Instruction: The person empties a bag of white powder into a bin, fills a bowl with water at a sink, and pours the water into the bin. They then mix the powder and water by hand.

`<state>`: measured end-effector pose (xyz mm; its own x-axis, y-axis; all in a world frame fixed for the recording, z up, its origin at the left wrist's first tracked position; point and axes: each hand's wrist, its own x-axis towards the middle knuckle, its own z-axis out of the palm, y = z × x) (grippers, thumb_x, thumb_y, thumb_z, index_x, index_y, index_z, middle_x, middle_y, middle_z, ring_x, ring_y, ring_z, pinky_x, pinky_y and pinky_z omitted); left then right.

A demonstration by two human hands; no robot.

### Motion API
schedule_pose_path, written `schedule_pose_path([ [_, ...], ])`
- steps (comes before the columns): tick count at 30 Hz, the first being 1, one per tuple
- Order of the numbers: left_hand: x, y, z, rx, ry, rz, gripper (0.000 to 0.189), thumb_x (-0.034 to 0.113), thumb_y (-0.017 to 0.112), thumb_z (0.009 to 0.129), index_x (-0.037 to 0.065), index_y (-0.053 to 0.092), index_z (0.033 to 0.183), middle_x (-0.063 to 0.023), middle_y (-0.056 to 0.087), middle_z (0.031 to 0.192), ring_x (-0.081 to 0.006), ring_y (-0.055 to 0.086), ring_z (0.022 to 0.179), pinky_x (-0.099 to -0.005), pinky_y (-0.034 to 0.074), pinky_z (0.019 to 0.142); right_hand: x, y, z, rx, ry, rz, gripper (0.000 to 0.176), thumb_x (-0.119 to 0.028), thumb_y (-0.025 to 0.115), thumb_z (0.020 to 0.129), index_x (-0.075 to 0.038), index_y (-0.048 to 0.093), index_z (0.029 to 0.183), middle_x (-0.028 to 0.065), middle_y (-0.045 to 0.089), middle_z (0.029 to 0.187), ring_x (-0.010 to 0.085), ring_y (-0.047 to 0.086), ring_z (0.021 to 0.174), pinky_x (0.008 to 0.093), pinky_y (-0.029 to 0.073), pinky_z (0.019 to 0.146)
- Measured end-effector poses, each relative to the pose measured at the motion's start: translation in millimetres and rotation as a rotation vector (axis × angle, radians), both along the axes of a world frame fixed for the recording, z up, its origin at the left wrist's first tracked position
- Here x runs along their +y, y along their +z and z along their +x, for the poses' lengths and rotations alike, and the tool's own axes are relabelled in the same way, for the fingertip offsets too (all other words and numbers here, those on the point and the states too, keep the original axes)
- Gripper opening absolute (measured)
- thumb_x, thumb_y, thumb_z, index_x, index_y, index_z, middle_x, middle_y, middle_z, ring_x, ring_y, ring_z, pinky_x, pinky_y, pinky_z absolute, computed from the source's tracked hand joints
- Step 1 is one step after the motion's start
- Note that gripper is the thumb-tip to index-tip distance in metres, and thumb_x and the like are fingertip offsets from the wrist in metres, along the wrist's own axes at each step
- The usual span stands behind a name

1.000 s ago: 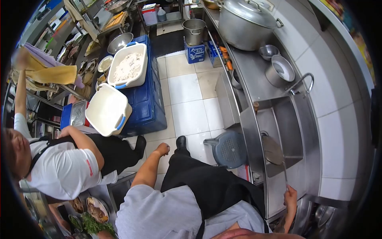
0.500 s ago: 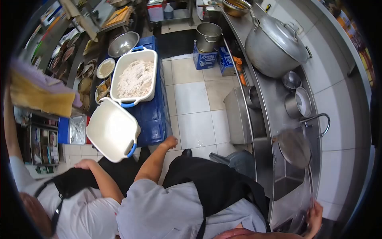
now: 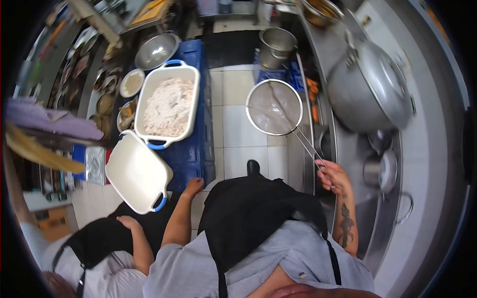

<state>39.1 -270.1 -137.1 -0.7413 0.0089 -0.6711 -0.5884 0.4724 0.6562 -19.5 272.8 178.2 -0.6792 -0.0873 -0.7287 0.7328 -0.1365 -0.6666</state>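
Note:
My right hand (image 3: pixel 334 177) is closed around the handle of a round mesh strainer (image 3: pixel 259 107), held out over the floor in front of me. My left hand (image 3: pixel 194 186) hangs at the near corner of the blue plastic crate (image 3: pixel 196 164), its fingers curled, with nothing seen in them. On the crate stands a white tub (image 3: pixel 196 107) with blue handles, holding pieces coated in pale flour. A second white tub (image 3: pixel 134 174) sits tilted nearer to me, its bare inside showing.
A co-worker (image 3: pixel 107 238) stands close on my left, one arm raised by a yellow cloth (image 3: pixel 42 149). A steel bowl (image 3: pixel 158 51) is beyond the tubs. Along the right counter are a large lidded pot (image 3: pixel 365 89) and a tap (image 3: pixel 408 208). Another pot (image 3: pixel 277 47) stands ahead.
My right hand has brought the strainer from over the sink on the right to the middle, in front of me. My left hand has shifted slightly left. The co-worker's yellow cloth has swung.

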Motion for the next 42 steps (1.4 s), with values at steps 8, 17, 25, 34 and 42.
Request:
schedule_pose_path([
  [8, -3, 68, 46, -0.121, 0.713, 0.04, 0.023, 0.021, 0.055, 0.084, 0.001, 0.065, 0.091, -0.0064, 0.064, 0.074, -0.0155, 0.062, 0.06, -0.0276, 0.047, 0.05, -113, -47, -306, 0.118, 0.281, -0.19, 0.035, -0.005, 0.049, 0.086, -0.005, 0.044, 0.121, 0.0036, 0.052, 0.072, 0.0069, 0.036, 0.044, 0.0229, 0.03, 0.038],
  [17, -9, 116, -71, 0.188, 1.038, 0.181, 0.03, 0.019, 0.059, 0.088, 0.001, 0.058, 0.112, -0.007, 0.066, 0.092, -0.0117, 0.061, 0.07, -0.0229, 0.047, 0.055, -357, -83, -522, 0.01, 0.499, -0.428, 0.016, -0.008, 0.05, 0.089, -0.001, 0.053, 0.103, 0.0066, 0.055, 0.079, 0.0063, 0.038, 0.048, 0.0206, 0.032, 0.042],
  [25, -42, 152, -211, 0.612, 0.928, -0.244, 0.031, 0.016, 0.06, 0.085, -0.003, 0.058, 0.109, -0.0169, 0.064, 0.094, -0.0257, 0.062, 0.084, -0.0333, 0.048, 0.077, -515, -137, -640, -0.126, 0.715, -0.189, 0.013, -0.008, 0.045, 0.092, 0.002, 0.052, 0.094, 0.0089, 0.061, 0.078, 0.0082, 0.047, 0.051, 0.0207, 0.04, 0.044],
  [34, -48, 128, -349, 0.391, 1.028, -0.753, 0.06, 0.024, 0.065, 0.078, -0.002, 0.044, 0.128, -0.0323, 0.039, 0.13, -0.0419, 0.038, 0.122, -0.0446, 0.033, 0.101, -573, -127, -707, 1.738, 1.185, 0.842, 0.032, -0.007, 0.06, 0.075, 0.0, 0.058, 0.107, 0.022, 0.059, 0.088, 0.0384, 0.06, 0.08, 0.0447, 0.048, 0.07],
  [42, -47, 40, -350, -0.133, 1.792, -0.441, 0.067, 0.036, 0.061, 0.082, -0.01, 0.043, 0.126, -0.0318, 0.042, 0.128, -0.0416, 0.036, 0.124, -0.043, 0.029, 0.104, -564, -270, -525, 1.08, 2.081, 0.12, 0.092, -0.034, 0.073, 0.074, -0.001, 0.02, 0.142, 0.037, 0.041, 0.119, 0.0364, 0.051, 0.108, 0.0462, 0.043, 0.089],
])
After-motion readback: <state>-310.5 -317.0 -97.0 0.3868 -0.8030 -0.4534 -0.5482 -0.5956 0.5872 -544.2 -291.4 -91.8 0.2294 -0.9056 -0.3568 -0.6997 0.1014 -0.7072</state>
